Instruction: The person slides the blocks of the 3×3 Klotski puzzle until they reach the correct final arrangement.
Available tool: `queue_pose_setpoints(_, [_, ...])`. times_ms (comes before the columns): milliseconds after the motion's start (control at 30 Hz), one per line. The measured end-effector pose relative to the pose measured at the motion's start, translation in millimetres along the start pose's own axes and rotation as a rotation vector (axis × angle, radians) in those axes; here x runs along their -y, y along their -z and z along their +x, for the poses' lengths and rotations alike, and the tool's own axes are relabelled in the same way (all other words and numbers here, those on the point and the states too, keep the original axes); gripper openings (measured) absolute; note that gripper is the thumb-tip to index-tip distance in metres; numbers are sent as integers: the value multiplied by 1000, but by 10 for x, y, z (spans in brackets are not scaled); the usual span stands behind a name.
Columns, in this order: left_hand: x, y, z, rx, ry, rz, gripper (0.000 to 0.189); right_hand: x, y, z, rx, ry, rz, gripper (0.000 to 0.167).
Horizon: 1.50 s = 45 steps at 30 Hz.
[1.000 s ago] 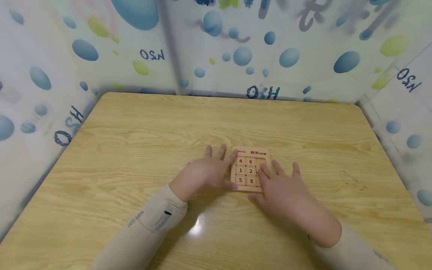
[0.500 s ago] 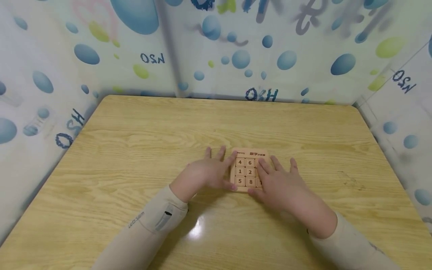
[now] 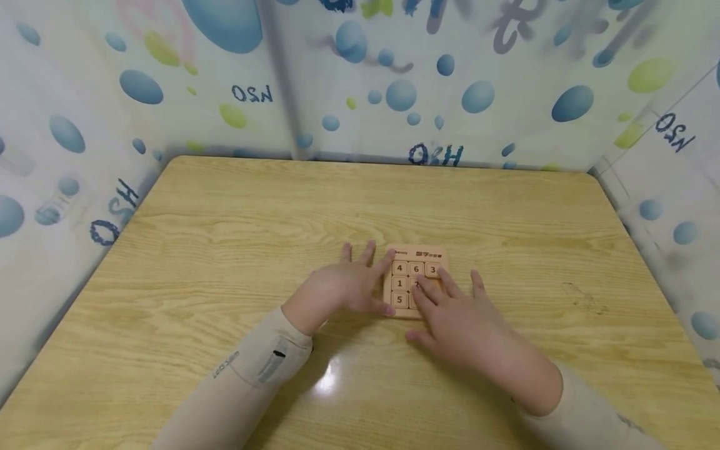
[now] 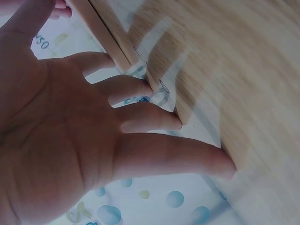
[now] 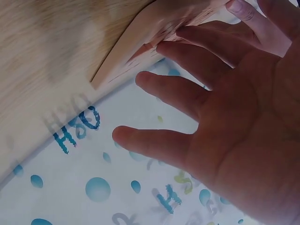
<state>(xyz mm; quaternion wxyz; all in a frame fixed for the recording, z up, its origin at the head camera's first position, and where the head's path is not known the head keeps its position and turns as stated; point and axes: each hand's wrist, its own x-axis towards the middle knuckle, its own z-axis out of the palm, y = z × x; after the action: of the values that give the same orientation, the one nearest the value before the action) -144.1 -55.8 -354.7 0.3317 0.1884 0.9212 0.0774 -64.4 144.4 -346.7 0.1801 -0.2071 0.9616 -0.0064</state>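
Note:
A square wooden number slide puzzle (image 3: 400, 284) lies flat on the table in the head view. Tiles 4, 6, 1 and 5 show, and a tile marked 3 (image 3: 432, 269) fills the top right slot. My left hand (image 3: 347, 287) spreads along the puzzle's left side, index finger and thumb touching its two left corners. Fairly straight fingers of my right hand (image 3: 464, 322) reach over the board, fingertips at the 2 tile in the middle. That hand hides the lower right tiles. In the right wrist view, fingertips meet the puzzle's face (image 5: 157, 40).
The pale wood table (image 3: 253, 206) spreads wide around the puzzle. Behind it and at both sides stand walls (image 3: 315, 75) with blue and green spots. Beige sleeves (image 3: 242, 381) cover both forearms.
The top right slot was bare a second ago; the 3 tile sits there now. My right fingertips went up to that slot, then left and down to the middle. My left hand stays put.

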Motion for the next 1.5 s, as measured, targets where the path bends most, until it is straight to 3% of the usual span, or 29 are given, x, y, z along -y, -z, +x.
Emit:
queue_pose_setpoints(700, [4,15,8,0,5,-3,110,-49,-20,-16,-3,-22,-5,81])
queue_pose_setpoints(967, [10,11,-2,3,8,-6,109,-21,-37,45,-16,32,41,79])
queue_pose_setpoints(1233, [9,2,-2,0,-2,1,110,-172,-29,90,-19,-69,44,84])
queue_pose_setpoints(1500, [-3,9,-2,7,7,0,110,-183,-10,20,0,-52,25,80])
